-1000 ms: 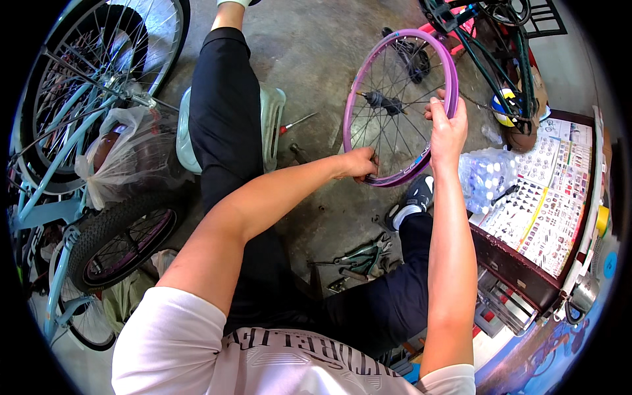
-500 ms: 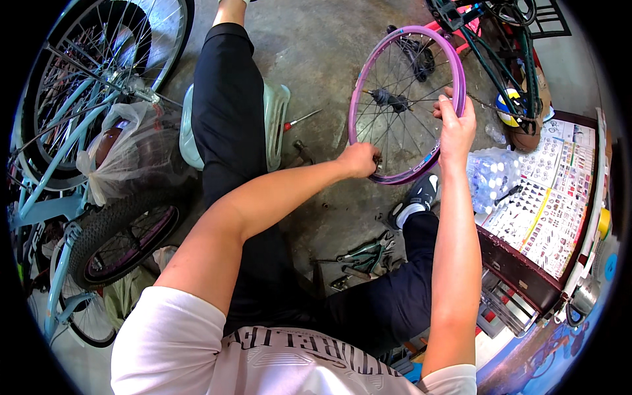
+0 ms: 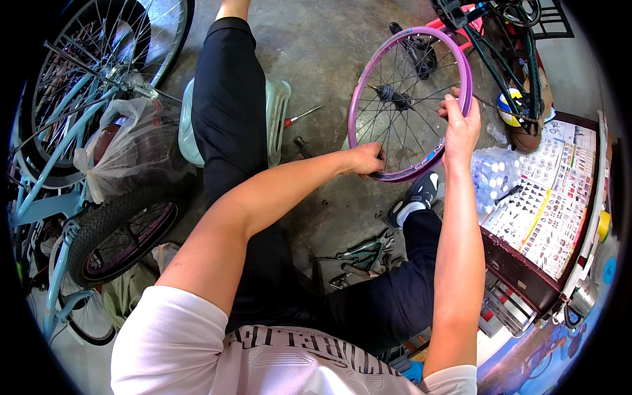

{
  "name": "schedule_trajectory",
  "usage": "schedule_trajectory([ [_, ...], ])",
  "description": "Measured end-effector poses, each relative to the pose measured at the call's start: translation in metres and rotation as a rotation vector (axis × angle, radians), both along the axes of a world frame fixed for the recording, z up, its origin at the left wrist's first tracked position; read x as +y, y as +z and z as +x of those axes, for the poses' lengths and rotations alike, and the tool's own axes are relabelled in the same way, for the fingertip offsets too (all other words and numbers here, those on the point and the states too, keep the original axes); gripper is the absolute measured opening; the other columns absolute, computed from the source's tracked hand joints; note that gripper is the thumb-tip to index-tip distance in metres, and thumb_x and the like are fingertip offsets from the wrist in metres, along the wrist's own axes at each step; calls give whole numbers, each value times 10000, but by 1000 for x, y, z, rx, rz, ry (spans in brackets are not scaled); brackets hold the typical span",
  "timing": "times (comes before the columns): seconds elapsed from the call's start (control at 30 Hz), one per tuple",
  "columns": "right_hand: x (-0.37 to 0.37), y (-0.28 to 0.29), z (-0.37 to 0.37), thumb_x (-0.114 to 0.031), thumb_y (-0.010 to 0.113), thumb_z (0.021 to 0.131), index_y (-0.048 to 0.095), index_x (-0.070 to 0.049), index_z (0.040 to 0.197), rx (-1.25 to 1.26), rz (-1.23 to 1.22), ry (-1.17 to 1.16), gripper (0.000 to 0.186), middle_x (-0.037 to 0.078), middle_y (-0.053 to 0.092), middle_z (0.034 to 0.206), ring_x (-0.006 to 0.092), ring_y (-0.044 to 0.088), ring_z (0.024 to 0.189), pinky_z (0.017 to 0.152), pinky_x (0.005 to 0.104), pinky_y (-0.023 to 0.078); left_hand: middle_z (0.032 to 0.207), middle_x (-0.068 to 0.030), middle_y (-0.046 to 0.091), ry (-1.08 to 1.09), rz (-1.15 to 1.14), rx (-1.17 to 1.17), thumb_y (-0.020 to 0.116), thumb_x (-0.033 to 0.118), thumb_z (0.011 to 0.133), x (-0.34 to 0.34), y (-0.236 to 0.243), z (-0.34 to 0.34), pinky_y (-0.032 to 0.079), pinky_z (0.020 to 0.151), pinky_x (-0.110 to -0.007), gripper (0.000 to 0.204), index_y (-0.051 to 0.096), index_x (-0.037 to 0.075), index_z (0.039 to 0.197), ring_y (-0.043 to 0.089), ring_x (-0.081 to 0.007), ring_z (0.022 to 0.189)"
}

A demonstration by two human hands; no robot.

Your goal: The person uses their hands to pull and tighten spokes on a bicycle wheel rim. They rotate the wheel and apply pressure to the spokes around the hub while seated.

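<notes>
A bicycle wheel with a purple rim (image 3: 353, 108), dark spokes and a black hub (image 3: 394, 99) is held up, tilted, in front of me, without a tyre. My right hand (image 3: 462, 128) grips the rim's right side, thumb and fingers closed around it. At the lower left of the rim is my left hand (image 3: 367, 159), its fingers pinched together near the spoke ends. A small dark thing shows at those fingertips, too small to make out.
On the floor lie a red-handled screwdriver (image 3: 304, 116), a hammer (image 3: 303, 146) and several pliers (image 3: 368, 252). Blue bicycle parts (image 3: 39, 191) and a knobby tyre (image 3: 79, 253) crowd the left. A pale green plastic stool (image 3: 280, 125), wrapped bottles (image 3: 494, 174) and a chart-covered table (image 3: 546, 197) stand nearby.
The wheel has shifted slightly to the right and tilted a little, my right hand moving with it. My left hand stays by the lower rim, its fingers slightly turned.
</notes>
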State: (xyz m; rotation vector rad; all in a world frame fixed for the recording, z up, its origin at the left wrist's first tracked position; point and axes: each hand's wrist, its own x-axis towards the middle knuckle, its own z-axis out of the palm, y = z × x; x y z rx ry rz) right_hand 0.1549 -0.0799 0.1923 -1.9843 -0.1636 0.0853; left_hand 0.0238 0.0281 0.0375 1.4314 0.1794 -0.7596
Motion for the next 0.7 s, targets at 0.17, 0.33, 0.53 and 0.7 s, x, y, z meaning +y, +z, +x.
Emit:
schedule_trajectory([
  [0.17,-5,-1,-3,-179,682,948,630,32,1210,-7,-10,0,340,66,686,908,123,629,772,740,285,506,975,-164,670,-21,26,-32,625,222,934,-4,1,-2,585,640,-384,387,572,-31,1221,684,-247,774],
  [0.33,3,1,-4,-167,676,955,634,31,1206,-17,-13,56,323,64,688,902,121,631,774,741,284,507,922,-209,714,-82,250,-237,605,162,927,-7,-25,-6,584,675,-455,273,627,1,1146,728,-326,807],
  [0.53,0,1,-2,-180,683,958,635,33,1204,-12,-18,46,329,57,690,902,119,631,777,743,281,507,944,-225,724,-100,672,-558,626,123,860,-9,-7,-18,575,745,-516,190,691,23,1007,709,-410,804],
  [0.7,2,3,-1,-182,680,963,637,34,1215,10,-16,40,336,64,685,911,119,626,791,765,273,503,900,-196,718,26,701,-690,646,86,838,-8,-17,-21,574,740,-499,231,718,28,1050,726,-369,801],
])
